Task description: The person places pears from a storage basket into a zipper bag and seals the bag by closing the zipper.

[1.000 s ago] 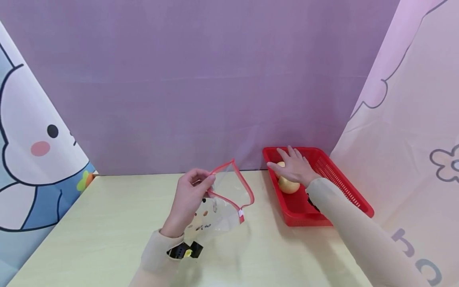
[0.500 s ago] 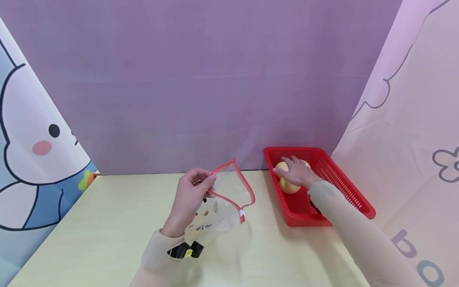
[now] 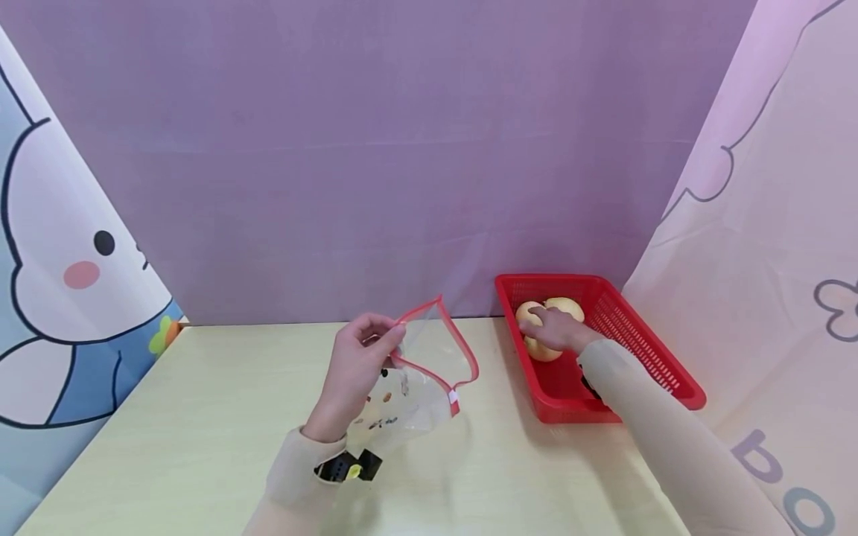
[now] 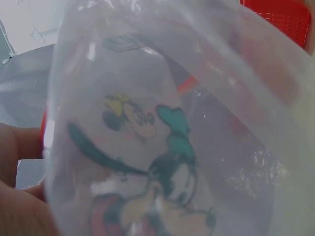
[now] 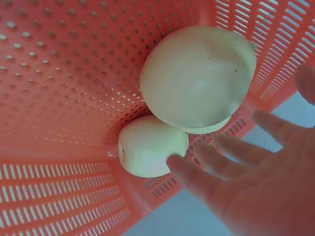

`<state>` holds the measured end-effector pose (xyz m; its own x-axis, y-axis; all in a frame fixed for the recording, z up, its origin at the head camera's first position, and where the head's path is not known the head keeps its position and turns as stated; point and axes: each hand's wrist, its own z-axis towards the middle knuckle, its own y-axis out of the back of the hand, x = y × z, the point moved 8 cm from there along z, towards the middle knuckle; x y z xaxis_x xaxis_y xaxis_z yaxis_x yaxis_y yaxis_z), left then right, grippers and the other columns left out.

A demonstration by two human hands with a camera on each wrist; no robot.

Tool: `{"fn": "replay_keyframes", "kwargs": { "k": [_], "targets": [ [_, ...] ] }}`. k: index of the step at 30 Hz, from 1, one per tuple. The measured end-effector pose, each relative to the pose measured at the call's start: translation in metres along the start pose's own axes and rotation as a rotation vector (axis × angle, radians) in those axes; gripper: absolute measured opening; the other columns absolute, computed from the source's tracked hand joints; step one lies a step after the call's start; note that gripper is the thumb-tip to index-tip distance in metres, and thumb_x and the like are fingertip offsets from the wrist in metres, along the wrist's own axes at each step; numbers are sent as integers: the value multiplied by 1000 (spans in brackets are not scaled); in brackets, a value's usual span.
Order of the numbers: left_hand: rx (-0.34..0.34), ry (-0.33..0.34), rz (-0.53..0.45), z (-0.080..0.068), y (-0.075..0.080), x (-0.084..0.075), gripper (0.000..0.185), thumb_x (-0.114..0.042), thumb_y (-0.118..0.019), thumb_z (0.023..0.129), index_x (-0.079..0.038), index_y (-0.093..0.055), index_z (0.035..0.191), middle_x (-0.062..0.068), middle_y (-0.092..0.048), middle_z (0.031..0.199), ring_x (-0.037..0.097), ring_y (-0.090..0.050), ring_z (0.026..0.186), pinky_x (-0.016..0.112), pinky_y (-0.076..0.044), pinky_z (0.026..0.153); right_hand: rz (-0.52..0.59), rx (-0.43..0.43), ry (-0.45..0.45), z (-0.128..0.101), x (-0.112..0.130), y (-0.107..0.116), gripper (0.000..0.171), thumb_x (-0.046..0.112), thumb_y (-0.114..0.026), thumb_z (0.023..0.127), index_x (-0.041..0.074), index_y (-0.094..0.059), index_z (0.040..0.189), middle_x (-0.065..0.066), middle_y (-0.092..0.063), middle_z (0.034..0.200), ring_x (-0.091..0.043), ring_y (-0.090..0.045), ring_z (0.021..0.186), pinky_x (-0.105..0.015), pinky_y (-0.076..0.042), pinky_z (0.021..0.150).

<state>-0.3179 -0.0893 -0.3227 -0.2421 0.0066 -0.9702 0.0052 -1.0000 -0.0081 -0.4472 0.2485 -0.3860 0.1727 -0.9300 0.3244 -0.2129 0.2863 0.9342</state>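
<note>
Left hand (image 3: 355, 365) pinching zip bag (image 3: 418, 380) mouth up-right, right hand (image 3: 556, 331) on pear (image 3: 541, 348)

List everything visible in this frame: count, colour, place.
Basket: one, red, perforated, table's right side.
Fruits: three visible, pale yellow, inside the basket's far end.
Zip bag: one, clear with red rim and cartoon print, held above the table centre.
Table: one, pale wood.
Backdrop: purple, with cartoon curtains either side.
Left hand: pinches the bag's rim.
Right hand: in the basket, fingers on a fruit.
</note>
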Motion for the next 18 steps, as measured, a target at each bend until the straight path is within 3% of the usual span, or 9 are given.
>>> {"fn": "replay_keyframes", "kwargs": {
  "k": [5,12,18],
  "targets": [
    [1,0,-2,0,0,0,14,-10,-69,98,-2,-66,109,20,-61,90,20,-61,66,31,-61,67,-39,34,31,-1,2,-4,62,37,-51,101,-4,-45,148,-32,-51,141,-47,-47,131,-60,-38,109],
    [7,-5,-5,0,-1,1,14,-10,-69,98,-2,-65,109,20,-61,89,20,-62,65,32,-61,67,-67,93,17,-1,-5,-8,58,34,-64,93,0,-55,139,-26,-57,127,-40,-53,117,-57,-45,101],
    [2,-3,4,0,-1,1,14,-10,-69,98,-1,-65,109,16,-62,87,20,-62,66,31,-61,67,22,224,-47,-5,-14,-20,61,30,-71,86,8,-53,140,-15,-57,123,-34,-52,115,-54,-50,94]
  ]
}}
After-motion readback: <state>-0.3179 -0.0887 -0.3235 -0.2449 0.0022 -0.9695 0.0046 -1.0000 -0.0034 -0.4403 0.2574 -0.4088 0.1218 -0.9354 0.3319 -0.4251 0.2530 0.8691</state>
